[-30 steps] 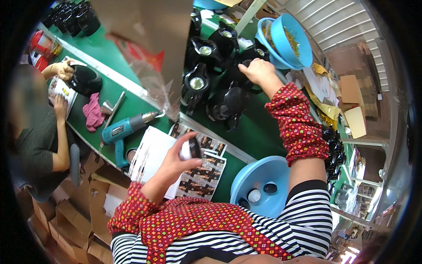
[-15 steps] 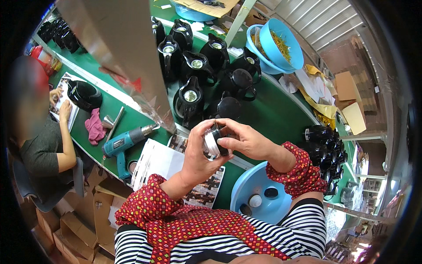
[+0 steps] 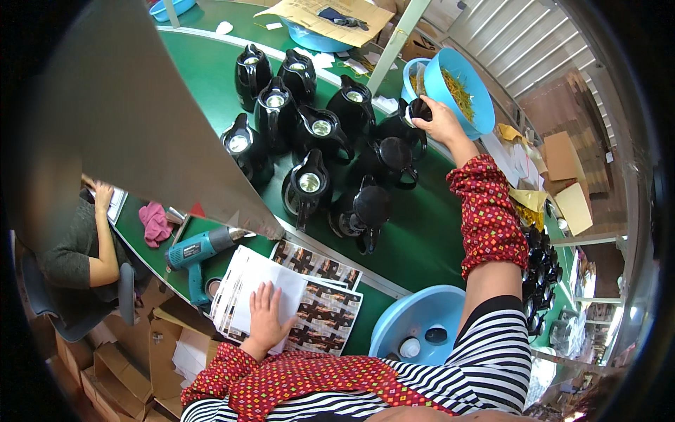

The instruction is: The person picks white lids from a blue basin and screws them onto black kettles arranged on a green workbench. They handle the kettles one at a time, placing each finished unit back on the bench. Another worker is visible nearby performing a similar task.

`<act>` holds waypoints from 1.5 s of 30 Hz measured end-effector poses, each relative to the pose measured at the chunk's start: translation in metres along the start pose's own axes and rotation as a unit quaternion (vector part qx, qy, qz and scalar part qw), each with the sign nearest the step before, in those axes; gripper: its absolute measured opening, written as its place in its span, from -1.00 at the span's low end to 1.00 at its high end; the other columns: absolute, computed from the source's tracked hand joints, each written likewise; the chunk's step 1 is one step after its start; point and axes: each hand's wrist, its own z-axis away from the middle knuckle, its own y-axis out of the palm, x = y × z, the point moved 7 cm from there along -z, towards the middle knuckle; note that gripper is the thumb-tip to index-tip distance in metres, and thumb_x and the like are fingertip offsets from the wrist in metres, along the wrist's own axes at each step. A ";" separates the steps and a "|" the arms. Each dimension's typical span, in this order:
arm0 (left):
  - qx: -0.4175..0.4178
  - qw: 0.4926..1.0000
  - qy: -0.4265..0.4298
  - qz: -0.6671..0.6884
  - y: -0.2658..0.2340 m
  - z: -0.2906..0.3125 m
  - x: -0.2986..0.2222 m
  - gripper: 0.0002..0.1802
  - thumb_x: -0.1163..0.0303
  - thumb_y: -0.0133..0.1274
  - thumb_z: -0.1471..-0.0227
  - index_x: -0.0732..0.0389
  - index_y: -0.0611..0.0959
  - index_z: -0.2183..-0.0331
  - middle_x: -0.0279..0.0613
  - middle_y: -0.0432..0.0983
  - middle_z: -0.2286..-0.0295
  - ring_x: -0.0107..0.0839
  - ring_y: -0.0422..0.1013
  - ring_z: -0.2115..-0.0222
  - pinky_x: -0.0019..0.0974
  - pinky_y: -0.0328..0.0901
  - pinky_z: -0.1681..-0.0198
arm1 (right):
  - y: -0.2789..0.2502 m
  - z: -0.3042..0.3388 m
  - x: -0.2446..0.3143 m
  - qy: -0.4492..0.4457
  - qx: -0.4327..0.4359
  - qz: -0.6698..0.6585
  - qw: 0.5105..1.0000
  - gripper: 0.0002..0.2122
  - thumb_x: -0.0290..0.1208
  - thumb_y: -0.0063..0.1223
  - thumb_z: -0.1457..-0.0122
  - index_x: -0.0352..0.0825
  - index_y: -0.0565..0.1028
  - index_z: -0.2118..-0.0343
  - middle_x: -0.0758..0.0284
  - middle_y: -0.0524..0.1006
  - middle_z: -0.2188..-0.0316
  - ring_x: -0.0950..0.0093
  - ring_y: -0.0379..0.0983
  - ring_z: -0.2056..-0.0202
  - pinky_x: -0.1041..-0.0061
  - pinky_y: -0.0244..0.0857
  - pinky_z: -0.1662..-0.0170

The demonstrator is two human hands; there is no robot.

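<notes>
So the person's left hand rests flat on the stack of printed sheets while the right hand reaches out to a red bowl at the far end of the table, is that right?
Not quite: the bowl is blue, not red. The head view shows the left hand flat on the stack of printed sheets, and the right hand stretched to that tilted blue bowl beyond the black jugs.

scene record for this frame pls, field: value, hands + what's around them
left hand: flat on a stack of white paper sheets
right hand: stretched out, on a black plastic kettle beside a tilted blue plastic basin
surface: green belt carrying black kettles
near left: teal power screwdriver, printed picture sheets
lap: blue plastic bowl
other: seated person's arm at left
</notes>
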 end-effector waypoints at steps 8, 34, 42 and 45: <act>0.075 0.991 0.004 -0.112 0.049 0.012 0.021 -0.06 -0.23 0.08 -0.08 0.02 0.25 -0.35 0.18 -0.15 -0.37 0.18 -0.35 -0.41 0.26 -0.47 -0.40 | 0.019 -0.025 0.005 -0.050 0.122 0.054 0.990 -0.30 -0.31 0.41 0.04 -0.25 0.40 -0.22 0.06 0.49 0.02 0.09 0.40 -0.08 0.23 0.29 -0.18; 0.062 0.989 0.032 -0.131 0.067 0.010 0.027 -0.05 -0.26 0.06 -0.04 0.05 0.30 -0.32 0.22 -0.12 -0.36 0.27 -0.35 -0.39 0.37 -0.48 -0.36 | 0.007 -0.039 0.003 0.018 0.117 0.191 0.974 -0.17 0.41 0.14 0.00 -0.36 0.57 -0.03 0.00 0.59 0.01 0.15 0.55 -0.01 0.18 0.41 -0.06; 0.049 0.985 0.031 -0.163 0.063 0.017 0.028 -0.05 -0.26 0.08 -0.03 0.06 0.31 -0.32 0.22 -0.11 -0.36 0.26 -0.34 -0.39 0.36 -0.48 -0.36 | -0.007 -0.033 0.023 0.190 0.132 0.164 0.959 -0.29 0.31 0.12 -0.09 -0.34 0.61 0.01 0.04 0.61 0.05 0.15 0.55 -0.01 0.20 0.42 -0.04; 0.050 0.989 0.036 -0.135 0.064 0.014 0.026 -0.06 -0.24 0.09 -0.03 0.07 0.32 -0.31 0.24 -0.10 -0.35 0.28 -0.33 -0.39 0.37 -0.48 -0.36 | 0.012 -0.031 0.014 0.026 0.201 0.158 0.967 -0.35 0.14 0.25 -0.03 -0.36 0.58 -0.02 0.03 0.60 0.03 0.09 0.54 -0.01 0.20 0.41 -0.07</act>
